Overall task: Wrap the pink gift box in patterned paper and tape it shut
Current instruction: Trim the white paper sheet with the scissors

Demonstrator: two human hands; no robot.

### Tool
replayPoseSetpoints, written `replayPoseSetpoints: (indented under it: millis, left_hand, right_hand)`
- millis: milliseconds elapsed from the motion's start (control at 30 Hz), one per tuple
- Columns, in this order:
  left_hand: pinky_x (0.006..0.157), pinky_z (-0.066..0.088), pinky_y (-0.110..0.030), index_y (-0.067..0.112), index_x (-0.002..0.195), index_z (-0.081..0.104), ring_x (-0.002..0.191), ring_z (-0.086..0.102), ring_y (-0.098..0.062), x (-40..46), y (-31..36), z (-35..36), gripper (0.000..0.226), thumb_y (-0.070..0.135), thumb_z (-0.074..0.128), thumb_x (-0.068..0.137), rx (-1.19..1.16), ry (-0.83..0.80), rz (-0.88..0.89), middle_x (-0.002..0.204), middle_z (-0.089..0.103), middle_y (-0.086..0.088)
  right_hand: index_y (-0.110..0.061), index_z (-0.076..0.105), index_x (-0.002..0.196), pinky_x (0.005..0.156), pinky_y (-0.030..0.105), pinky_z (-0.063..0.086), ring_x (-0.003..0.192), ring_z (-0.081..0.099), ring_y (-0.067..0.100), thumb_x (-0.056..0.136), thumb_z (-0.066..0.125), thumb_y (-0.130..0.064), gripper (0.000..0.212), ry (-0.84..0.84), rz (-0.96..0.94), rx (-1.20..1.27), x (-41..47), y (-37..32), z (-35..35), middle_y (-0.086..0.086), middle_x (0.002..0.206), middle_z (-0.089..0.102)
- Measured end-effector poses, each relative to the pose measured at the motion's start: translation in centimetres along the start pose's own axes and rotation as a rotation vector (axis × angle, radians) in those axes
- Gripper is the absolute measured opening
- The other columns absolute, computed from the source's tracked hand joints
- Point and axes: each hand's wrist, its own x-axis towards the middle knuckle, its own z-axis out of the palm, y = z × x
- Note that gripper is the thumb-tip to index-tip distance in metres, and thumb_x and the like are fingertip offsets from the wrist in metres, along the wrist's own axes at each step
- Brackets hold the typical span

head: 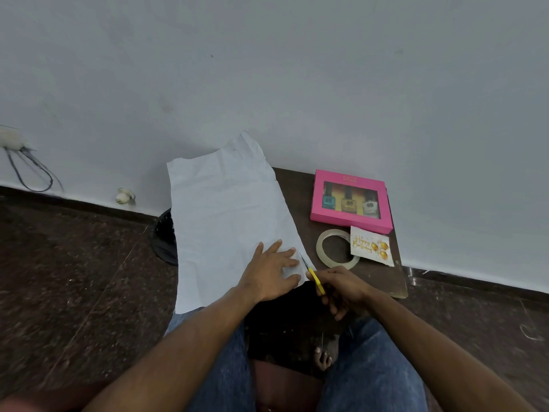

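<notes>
Quick count from my end: one sheet of paper [228, 221], pale side up, one pink gift box [350, 200] with three little bottles showing through its window, one tape roll [335, 248], one birthday card [372, 246], one pair of yellow-handled scissors [312, 273]. All of it sits on a small dark table [300, 191] pushed against the wall.

The box lies flat at the table's far right corner, long axis running left-right along the far edge. Tape roll and card sit just in front of it near the right edge, the card overlapping the roll a bit.

The paper's long axis runs front to back; it overhangs the left and front edges and curls up the wall. Bare tabletop shows only in the strip between paper and box.

My left hand [274, 272] presses flat on the paper's near right corner, fingers straight. My right hand [341, 288] grips the scissors, blades pointing at the paper's right edge.
</notes>
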Motion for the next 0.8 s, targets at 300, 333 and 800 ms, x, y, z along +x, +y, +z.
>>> replayPoseSetpoints:
  millis: [300, 333, 800]
  left_hand:
    - [0.122, -0.007, -0.046, 0.032, 0.138, 0.053, 0.151, 0.007, -0.010, 0.07, -0.05, 0.16, 0.047, 0.051, 0.051, 0.096, -0.037, 0.024, -0.006, 0.158, 0.028, 0.014]
    - [0.122, -0.007, -0.046, 0.032, 0.138, 0.054, 0.151, 0.007, -0.010, 0.08, -0.09, 0.21, 0.047, 0.051, 0.051, 0.095, -0.039, 0.028, -0.007, 0.158, 0.028, 0.014]
    - [0.122, -0.006, -0.046, 0.032, 0.137, 0.055, 0.151, 0.008, -0.010, 0.02, 0.00, 0.26, 0.046, 0.050, 0.052, 0.095, -0.050, 0.037, -0.012, 0.157, 0.030, 0.014]
  right_hand:
    - [-0.009, 0.061, 0.079, 0.044, 0.027, 0.049, 0.046, 0.053, 0.017, 0.091, 0.060, -0.056, 0.049, -0.001, 0.003, -0.065, 0.02, 0.26, -0.20, 0.004, 0.062, 0.057]
    - [-0.008, 0.060, 0.079, 0.044, 0.027, 0.049, 0.046, 0.053, 0.017, 0.091, 0.060, -0.056, 0.049, 0.004, 0.001, -0.069, 0.05, 0.17, -0.19, 0.004, 0.061, 0.058]
    - [-0.009, 0.061, 0.080, 0.043, 0.025, 0.047, 0.045, 0.052, 0.016, 0.092, 0.061, -0.051, 0.044, 0.015, -0.017, -0.055, 0.30, 0.15, 0.08, 0.004, 0.061, 0.056]
